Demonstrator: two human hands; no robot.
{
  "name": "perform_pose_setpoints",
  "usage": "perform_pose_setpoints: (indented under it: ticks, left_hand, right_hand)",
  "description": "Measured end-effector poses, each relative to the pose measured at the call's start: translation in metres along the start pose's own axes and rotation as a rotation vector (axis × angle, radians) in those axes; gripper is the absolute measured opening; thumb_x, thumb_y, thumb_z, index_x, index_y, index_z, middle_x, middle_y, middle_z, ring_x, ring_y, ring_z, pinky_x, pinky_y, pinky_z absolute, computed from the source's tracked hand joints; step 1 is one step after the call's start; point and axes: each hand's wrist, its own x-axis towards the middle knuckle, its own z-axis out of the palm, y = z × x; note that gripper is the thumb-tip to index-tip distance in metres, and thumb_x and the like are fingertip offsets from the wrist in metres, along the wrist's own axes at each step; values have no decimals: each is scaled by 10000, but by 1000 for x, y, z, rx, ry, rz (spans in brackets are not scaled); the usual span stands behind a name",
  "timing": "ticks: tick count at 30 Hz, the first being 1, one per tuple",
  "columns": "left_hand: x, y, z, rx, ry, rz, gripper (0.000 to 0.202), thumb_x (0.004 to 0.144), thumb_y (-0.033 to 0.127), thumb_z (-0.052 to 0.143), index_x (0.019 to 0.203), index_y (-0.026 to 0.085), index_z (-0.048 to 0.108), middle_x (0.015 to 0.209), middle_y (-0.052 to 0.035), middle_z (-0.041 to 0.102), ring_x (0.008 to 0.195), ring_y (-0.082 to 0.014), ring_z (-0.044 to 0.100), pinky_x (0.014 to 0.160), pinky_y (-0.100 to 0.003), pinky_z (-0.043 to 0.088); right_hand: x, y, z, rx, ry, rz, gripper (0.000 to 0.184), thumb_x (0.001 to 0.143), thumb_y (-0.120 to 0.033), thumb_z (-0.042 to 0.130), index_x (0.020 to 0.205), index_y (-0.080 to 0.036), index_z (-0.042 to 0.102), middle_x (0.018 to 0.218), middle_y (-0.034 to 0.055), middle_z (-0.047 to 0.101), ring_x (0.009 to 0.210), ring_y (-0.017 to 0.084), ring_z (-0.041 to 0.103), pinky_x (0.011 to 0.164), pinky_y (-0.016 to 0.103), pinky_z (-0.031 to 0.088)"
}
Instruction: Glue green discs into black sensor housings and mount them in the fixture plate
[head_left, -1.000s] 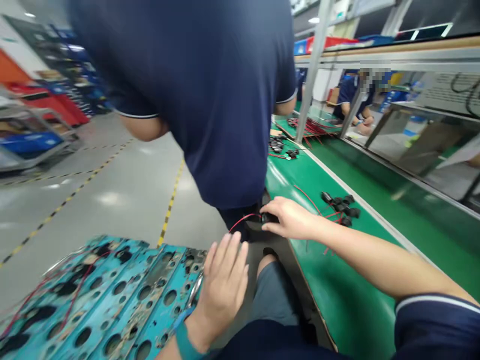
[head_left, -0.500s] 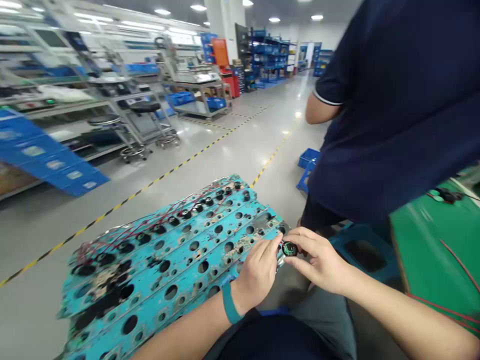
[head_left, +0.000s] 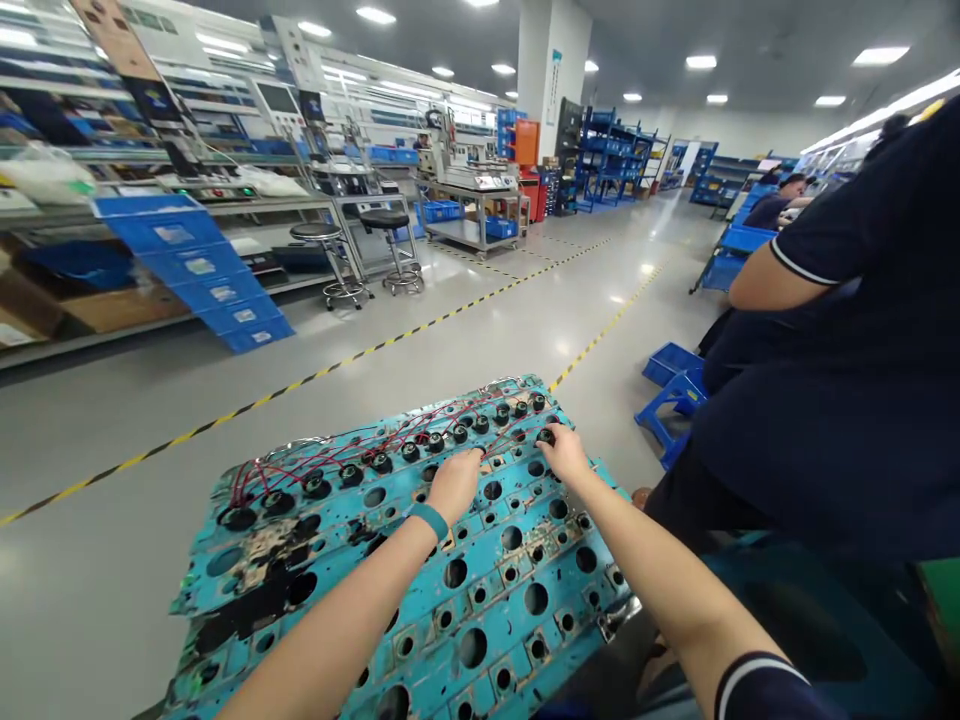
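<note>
My right hand (head_left: pixel 568 455) pinches a small round black part (head_left: pixel 546 436) at a hole near the far right corner of a turquoise holed board (head_left: pixel 535 598). My left hand (head_left: pixel 456 484) is closed over the board, its fingertips together on thin red wires (head_left: pixel 501 440); the fingers partly hide what they grip. Beyond both hands, a row of similar round black parts (head_left: pixel 409 452) sits in holes along the board's far side, with red wires running from them to the left end. Nearer rows of holes hold no such parts.
A person in a dark shirt (head_left: pixel 840 370) is close on my right. Beside them are a blue stool (head_left: pixel 667 410) and a blue bin (head_left: pixel 673 362). Across the taped aisle stand stools (head_left: pixel 385 220), a metal cart (head_left: pixel 472 195) and blue panels (head_left: pixel 202 265).
Both hands have moved forward over the board. The round part, earlier held at the near right edge, is now at a far-side hole. The view has swung to the right.
</note>
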Motion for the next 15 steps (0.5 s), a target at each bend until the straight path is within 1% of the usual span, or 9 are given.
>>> perform_pose_setpoints:
  ticks: [1, 3, 5, 7, 9, 12, 13, 14, 15]
  left_hand:
    - [6, -6, 6, 35, -8, -10, 177, 945, 106, 506, 988, 119, 677, 959, -106, 695, 949, -250, 663, 906, -425, 529]
    - [14, -11, 18, 92, -20, -22, 91, 941, 133, 579, 976, 119, 662, 974, -74, 677, 990, -237, 643, 937, -444, 512]
    - [19, -11, 29, 127, -24, -35, 74, 941, 163, 615, 991, 128, 656, 1040, -66, 661, 1068, -239, 614, 974, -466, 491]
    - [23, -11, 36, 146, -24, -57, 67, 942, 173, 619, 983, 134, 656, 1084, -71, 649, 1117, -247, 587, 995, -475, 477]
    - [25, -15, 37, 152, -24, -93, 59, 940, 174, 622, 965, 132, 655, 1093, -74, 643, 1122, -247, 581, 990, -468, 479]
    - [25, -17, 32, 134, -23, -150, 76, 939, 194, 638, 969, 125, 653, 1074, -71, 648, 1073, -235, 606, 954, -448, 510]
    - [27, -13, 32, 116, -24, -158, 98, 941, 214, 645, 984, 126, 653, 1071, -70, 652, 1052, -231, 617, 937, -443, 524]
    - [30, -3, 34, 92, -25, -153, 125, 943, 238, 652, 1006, 130, 652, 1073, -71, 655, 1030, -228, 628, 916, -441, 538]
    - [35, 13, 41, 54, -33, -134, 152, 946, 261, 654, 1028, 133, 649, 1085, -73, 656, 1001, -221, 639, 898, -436, 550]
  right_hand:
    - [5, 2, 7, -29, -25, 20, 268, 956, -312, 658, 1167, -147, 643, 1172, 90, 660, 1059, 233, 645, 948, 455, 530]
    - [12, 6, 16, -82, -71, 51, 290, 978, -336, 634, 1207, -158, 627, 1221, 88, 641, 1077, 232, 641, 938, 458, 542]
    - [15, 10, 20, -129, -113, 72, 305, 981, -337, 630, 1230, -163, 620, 1246, 95, 630, 1091, 237, 637, 938, 457, 546]
    - [19, 11, 23, -165, -149, 81, 311, 981, -337, 629, 1240, -164, 616, 1256, 97, 625, 1099, 239, 634, 939, 459, 546]
    - [24, 8, 24, -190, -183, 81, 311, 981, -337, 629, 1239, -164, 616, 1252, 97, 627, 1092, 238, 636, 934, 456, 549]
    - [27, -6, 20, -207, -218, 71, 294, 984, -334, 626, 1223, -164, 621, 1229, 90, 635, 1065, 229, 645, 922, 449, 553]
    - [24, -11, 15, -208, -221, 67, 292, 982, -329, 628, 1219, -158, 621, 1221, 93, 639, 1060, 229, 647, 919, 446, 553]
    - [17, -16, 8, -207, -220, 62, 295, 977, -324, 635, 1213, -148, 620, 1212, 104, 645, 1058, 234, 649, 915, 439, 551]
    - [6, -20, -2, -207, -216, 57, 301, 972, -325, 642, 1206, -138, 620, 1199, 116, 654, 1057, 239, 652, 909, 428, 548]
